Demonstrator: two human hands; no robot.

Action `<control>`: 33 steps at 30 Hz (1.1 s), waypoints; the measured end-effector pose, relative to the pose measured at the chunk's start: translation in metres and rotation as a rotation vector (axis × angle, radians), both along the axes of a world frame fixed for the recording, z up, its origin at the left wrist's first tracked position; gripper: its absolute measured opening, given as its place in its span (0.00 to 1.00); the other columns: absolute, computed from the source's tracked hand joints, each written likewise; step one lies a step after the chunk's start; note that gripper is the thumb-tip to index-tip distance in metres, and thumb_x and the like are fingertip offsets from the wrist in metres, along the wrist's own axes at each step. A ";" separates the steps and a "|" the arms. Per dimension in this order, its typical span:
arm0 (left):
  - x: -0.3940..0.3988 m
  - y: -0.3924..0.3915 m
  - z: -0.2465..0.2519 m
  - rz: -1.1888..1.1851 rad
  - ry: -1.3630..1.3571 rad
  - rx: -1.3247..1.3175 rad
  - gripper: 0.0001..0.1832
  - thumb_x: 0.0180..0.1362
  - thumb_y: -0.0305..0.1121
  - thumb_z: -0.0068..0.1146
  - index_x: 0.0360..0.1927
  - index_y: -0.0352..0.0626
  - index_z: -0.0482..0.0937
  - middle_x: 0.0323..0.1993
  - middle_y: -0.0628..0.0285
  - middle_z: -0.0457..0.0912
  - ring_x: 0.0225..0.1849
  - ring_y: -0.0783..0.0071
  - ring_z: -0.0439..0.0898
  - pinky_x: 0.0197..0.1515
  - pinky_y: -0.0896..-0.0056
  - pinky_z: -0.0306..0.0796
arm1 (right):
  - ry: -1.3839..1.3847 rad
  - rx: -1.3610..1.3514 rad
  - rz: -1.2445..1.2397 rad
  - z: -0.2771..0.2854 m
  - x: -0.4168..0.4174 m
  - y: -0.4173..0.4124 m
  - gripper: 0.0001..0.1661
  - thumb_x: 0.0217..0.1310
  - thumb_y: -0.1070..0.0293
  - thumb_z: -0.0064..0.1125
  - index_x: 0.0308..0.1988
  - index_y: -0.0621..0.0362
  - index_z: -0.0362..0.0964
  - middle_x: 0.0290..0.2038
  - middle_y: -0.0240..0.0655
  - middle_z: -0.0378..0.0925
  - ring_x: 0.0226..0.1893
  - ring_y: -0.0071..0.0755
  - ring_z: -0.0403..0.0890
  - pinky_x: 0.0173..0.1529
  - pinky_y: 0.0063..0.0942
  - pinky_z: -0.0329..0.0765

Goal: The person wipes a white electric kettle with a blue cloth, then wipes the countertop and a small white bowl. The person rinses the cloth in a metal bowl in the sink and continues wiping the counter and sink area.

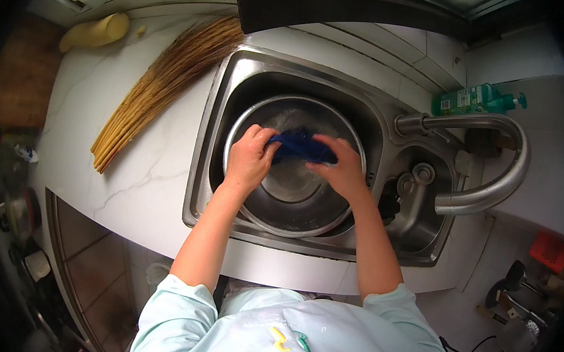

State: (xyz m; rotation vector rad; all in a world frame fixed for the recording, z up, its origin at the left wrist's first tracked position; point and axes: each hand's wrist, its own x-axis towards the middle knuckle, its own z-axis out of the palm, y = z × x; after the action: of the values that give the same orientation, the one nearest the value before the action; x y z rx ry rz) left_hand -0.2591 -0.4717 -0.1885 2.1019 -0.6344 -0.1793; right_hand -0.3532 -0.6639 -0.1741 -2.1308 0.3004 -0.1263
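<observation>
A dark blue cloth (301, 148) is stretched between my two hands, above a round stainless steel basin (298, 219). My left hand (252, 157) pinches the cloth's left end between thumb and fingers. At the other end, my right hand (342, 166) grips it with curled fingers. Cloudy water (289, 184) shows in the basin below. The basin sits in the large bowl of a stainless steel double sink (198, 180). Part of the cloth is hidden behind my fingers.
A curved faucet (514, 158) arches over the small bowl, where metal drain strainers (416, 178) lie. Behind it is a green pump bottle (473, 100). A bundled straw whisk (165, 89) and a pale root vegetable or gourd (96, 31) lie on the marble-patterned counter (78, 147).
</observation>
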 end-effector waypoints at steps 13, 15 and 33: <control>-0.030 -0.024 0.069 -0.011 0.425 -0.498 0.14 0.68 0.37 0.50 0.46 0.35 0.77 0.43 0.58 0.79 0.46 0.75 0.76 0.49 0.74 0.69 | -0.167 0.297 -0.112 0.037 -0.003 0.046 0.28 0.58 0.61 0.65 0.57 0.57 0.72 0.39 0.40 0.79 0.37 0.38 0.80 0.44 0.30 0.77; -0.042 -0.023 0.090 -0.012 0.645 -0.780 0.19 0.69 0.41 0.48 0.50 0.34 0.77 0.45 0.57 0.78 0.48 0.73 0.76 0.52 0.74 0.68 | -0.286 0.173 -0.102 0.056 0.006 0.050 0.29 0.55 0.66 0.66 0.57 0.56 0.71 0.42 0.41 0.79 0.40 0.42 0.80 0.46 0.33 0.77; -0.067 -0.016 -0.034 0.500 1.551 -0.578 0.30 0.67 0.47 0.49 0.62 0.33 0.62 0.56 0.48 0.71 0.52 0.60 0.75 0.57 0.61 0.70 | 0.383 -0.052 -0.011 -0.127 0.019 0.014 0.18 0.57 0.74 0.57 0.50 0.57 0.75 0.55 0.43 0.75 0.55 0.50 0.75 0.56 0.36 0.72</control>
State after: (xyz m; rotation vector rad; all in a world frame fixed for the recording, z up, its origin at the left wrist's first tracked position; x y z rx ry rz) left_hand -0.3266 -0.4874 -0.2228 0.9889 0.6915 -1.0310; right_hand -0.3338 -0.6503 -0.3007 -2.1972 0.5364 0.2744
